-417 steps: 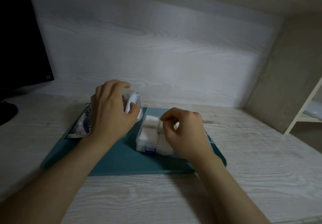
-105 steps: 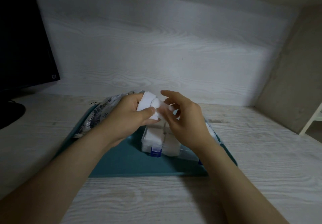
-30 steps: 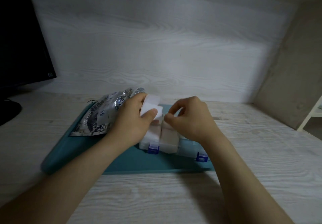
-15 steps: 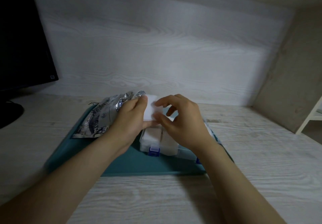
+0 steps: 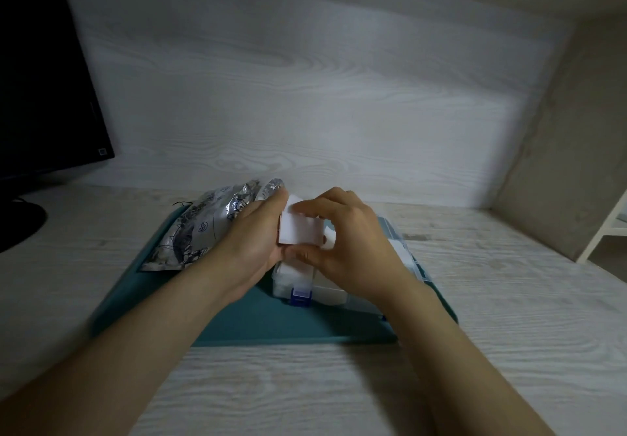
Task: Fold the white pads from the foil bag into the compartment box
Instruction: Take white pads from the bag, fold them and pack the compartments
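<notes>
- A dark monitor (image 5: 44, 72) stands far left on the pale wooden desk (image 5: 509, 350); a wall panel rises at the right.
- The foil bag (image 5: 200, 228) lies at the back left of the teal tray (image 5: 244, 320), just behind the left hand (image 5: 251, 249).
- Both hands pinch one white pad (image 5: 300, 230) above the box (image 5: 325, 294); the right hand (image 5: 349, 245) grips its right edge, fingers closed on it.
- White pads already fill the box's near compartments; the right wrist covers its right side.
- The desk in front of the tray lies open.
</notes>
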The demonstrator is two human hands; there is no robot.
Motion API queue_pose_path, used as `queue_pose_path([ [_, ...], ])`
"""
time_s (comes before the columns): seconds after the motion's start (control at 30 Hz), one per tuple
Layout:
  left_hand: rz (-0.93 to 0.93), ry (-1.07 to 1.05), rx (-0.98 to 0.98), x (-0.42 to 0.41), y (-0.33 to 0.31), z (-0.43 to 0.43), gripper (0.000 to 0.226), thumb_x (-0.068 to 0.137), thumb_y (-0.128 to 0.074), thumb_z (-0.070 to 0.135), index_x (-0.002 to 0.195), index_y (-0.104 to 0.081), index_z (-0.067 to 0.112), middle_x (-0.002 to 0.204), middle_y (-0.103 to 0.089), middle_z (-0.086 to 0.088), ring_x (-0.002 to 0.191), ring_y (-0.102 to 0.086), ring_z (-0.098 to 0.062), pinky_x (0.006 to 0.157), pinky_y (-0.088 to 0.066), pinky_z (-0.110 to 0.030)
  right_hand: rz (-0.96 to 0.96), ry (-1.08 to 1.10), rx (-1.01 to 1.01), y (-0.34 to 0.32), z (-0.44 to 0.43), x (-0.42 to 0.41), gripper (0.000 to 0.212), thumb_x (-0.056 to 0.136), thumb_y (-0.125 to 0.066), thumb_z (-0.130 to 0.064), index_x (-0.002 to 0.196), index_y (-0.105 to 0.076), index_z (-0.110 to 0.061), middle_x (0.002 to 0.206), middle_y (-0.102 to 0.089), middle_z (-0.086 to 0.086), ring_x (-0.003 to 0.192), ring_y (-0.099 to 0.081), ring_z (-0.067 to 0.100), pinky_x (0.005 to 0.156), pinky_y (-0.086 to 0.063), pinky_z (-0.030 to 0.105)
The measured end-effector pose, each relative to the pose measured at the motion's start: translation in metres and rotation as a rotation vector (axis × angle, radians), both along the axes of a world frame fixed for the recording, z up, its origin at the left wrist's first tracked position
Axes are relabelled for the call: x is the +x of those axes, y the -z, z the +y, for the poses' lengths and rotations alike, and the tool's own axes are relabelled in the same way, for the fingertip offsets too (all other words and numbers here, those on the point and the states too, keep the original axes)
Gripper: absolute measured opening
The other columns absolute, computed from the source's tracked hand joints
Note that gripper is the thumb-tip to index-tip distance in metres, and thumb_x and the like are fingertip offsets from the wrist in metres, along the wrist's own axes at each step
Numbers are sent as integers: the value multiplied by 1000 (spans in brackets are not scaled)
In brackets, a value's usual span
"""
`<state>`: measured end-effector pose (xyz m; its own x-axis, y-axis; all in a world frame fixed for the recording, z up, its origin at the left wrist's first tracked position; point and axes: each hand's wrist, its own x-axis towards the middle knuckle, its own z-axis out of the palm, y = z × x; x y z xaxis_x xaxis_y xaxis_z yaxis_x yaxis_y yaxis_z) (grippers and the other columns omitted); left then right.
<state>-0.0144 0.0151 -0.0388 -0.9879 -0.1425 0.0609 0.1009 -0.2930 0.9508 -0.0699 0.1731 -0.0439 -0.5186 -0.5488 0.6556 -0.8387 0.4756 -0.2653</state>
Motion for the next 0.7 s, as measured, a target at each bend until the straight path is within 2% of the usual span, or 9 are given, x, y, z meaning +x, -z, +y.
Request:
queue_pose_path([
  [0.07, 15, -15, -34, 1, 0, 2, 44, 115, -37, 27, 118, -69, -2, 113, -76, -25, 102, -76, -36, 96, -58, -50, -12, -11, -20, -1, 1, 0, 54, 77, -92, -40, 125, -72, -26, 110, -63, -9, 101, -59, 12, 85, -47, 24],
  [0.17, 26, -43, -69, 2, 1, 1, 34, 114, -43, 21, 116, -70, -1, 112, -77, -24, 100, -77, -30, 94, -59, -48, 10, -57, -46, -2, 2, 1, 46, 79, -90, -40, 118, -69, -25, 104, -67, -10, 94, -61, 10, 82, -49, 26],
  [0.3, 48, -45, -101, 2, 2, -1, 35, 115, -39, 14, 115, -67, -8, 106, -77, -25, 96, -78, -29, 76, -63, -33, 66, -45, -78, -3, 4, 2, 15, 89, -82, -34, 95, -75, -22, 96, -71, -8, 87, -66, 11, 80, -52, 30],
  [0.4, 75, -52, -65, 0, 1, -1, 37, 115, -36, 10, 114, -65, -13, 106, -76, -27, 97, -78, -31, 81, -65, -39, 46, -8, -127, -4, 4, 0, 9, 93, -78, -29, 90, -78, -20, 100, -65, -4, 88, -63, 7, 80, -48, 16],
  [0.47, 81, -65, -53, -1, 1, 0, 36, 116, -35, 11, 116, -65, -9, 110, -77, -23, 102, -78, -32, 90, -64, -44, 2, 92, -207, -7, 6, 0, 8, 94, -78, -30, 90, -79, -23, 93, -64, -7, 80, -60, 3, 73, -43, 11],
  [0.53, 81, -78, -59, 1, 0, 0, 36, 116, -35, 15, 119, -67, -1, 109, -79, -19, 105, -78, -32, 96, -62, -43, -180, 125, -366, -13, 10, 0, 12, 94, -79, -34, 90, -81, -23, 80, -72, -10, 71, -65, 4, 69, -51, 18],
  [0.6, 85, -71, -68, 2, 0, 0, 35, 117, -35, 18, 121, -67, 6, 111, -80, -15, 106, -78, -30, 97, -62, -41, -530, 3, -574, -21, 14, 3, 18, 93, -80, -31, 93, -82, -13, 73, -75, 0, 65, -67, 12, 66, -57, 30],
  [0.63, 85, -59, -72, 2, 1, 0, 34, 117, -36, 19, 124, -67, 7, 114, -79, -13, 106, -78, -29, 97, -62, -40, -682, -70, -633, -23, 16, 5, 20, 93, -80, -27, 95, -81, -8, 72, -74, 8, 64, -67, 16, 65, -58, 31],
  [0.7, 88, -25, -68, 2, 1, 0, 34, 116, -37, 20, 128, -66, 7, 118, -78, -13, 108, -77, -29, 98, -62, -39, -860, -164, -655, -23, 17, 9, 20, 93, -78, -19, 99, -79, 0, 76, -75, 17, 67, -70, 21, 66, -60, 29],
])
